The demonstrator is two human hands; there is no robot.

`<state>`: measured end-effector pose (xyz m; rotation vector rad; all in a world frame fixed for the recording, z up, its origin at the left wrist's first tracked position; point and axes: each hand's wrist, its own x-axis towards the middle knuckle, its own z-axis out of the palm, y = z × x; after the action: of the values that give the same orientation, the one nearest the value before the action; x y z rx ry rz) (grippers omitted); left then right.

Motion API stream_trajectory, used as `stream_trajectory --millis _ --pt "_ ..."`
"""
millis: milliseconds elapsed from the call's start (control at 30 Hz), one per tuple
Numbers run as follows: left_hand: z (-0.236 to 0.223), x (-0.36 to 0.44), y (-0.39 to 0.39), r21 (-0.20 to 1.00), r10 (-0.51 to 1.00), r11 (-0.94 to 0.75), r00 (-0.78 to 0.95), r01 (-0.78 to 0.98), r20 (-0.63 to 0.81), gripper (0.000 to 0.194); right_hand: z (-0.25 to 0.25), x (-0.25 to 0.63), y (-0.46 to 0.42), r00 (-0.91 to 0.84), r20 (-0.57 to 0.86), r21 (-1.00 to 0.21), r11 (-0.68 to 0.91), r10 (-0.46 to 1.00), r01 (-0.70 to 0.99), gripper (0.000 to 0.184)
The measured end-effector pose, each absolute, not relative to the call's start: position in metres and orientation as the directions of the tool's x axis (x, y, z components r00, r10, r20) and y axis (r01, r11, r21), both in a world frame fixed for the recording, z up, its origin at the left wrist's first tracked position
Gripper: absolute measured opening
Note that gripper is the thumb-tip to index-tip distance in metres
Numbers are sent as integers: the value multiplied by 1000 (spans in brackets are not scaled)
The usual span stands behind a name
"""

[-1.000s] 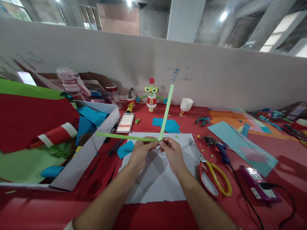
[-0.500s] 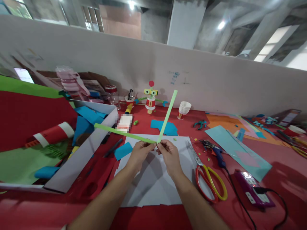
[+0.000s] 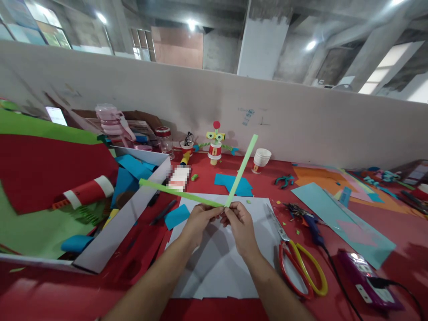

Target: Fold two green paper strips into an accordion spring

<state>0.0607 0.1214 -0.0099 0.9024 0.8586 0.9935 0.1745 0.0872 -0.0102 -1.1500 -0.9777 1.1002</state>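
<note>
My left hand (image 3: pixel 199 221) and my right hand (image 3: pixel 240 225) meet over a white sheet of paper (image 3: pixel 217 263) and pinch the joined ends of two light green paper strips. One green strip (image 3: pixel 177 193) runs out to the left, level above the table. The other green strip (image 3: pixel 243 167) rises up and to the right. Both hands are closed on the corner where the strips cross.
Scissors with red and yellow handles (image 3: pixel 299 267) lie right of the paper, beside a blue glue gun (image 3: pixel 312 223) and a purple device (image 3: pixel 369 278) with a cable. An open white box (image 3: pixel 127 214) of coloured paper stands left. A paper-cup figure (image 3: pixel 214 145) and stacked cups (image 3: pixel 261 159) stand by the wall.
The hands and strips have barely moved against the paper; the camera has shifted a little, so the whole scene sits slightly lower and to the right in the picture.
</note>
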Motion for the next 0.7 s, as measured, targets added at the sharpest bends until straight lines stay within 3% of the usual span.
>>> stream_trajectory --millis 100,200,267,567,700 --pt "-11 61 122 874 899 371 359 -314 -253 15 -8 173 86 199 4 -987 36 980 -158 13" --pt "-8 60 121 889 927 282 342 -362 -154 8 -7 173 86 224 3 -981 46 975 -188 14" --pt "-5 59 120 873 943 248 313 -420 -117 16 -6 174 85 242 3 -975 56 970 -214 15" --pt "-4 58 121 807 906 355 386 -473 -173 25 -1 177 87 111 -84 -923 -35 990 -382 18" --pt "-1 57 119 828 909 338 382 -447 -165 26 0 179 89 155 -116 -907 -41 981 -419 17"
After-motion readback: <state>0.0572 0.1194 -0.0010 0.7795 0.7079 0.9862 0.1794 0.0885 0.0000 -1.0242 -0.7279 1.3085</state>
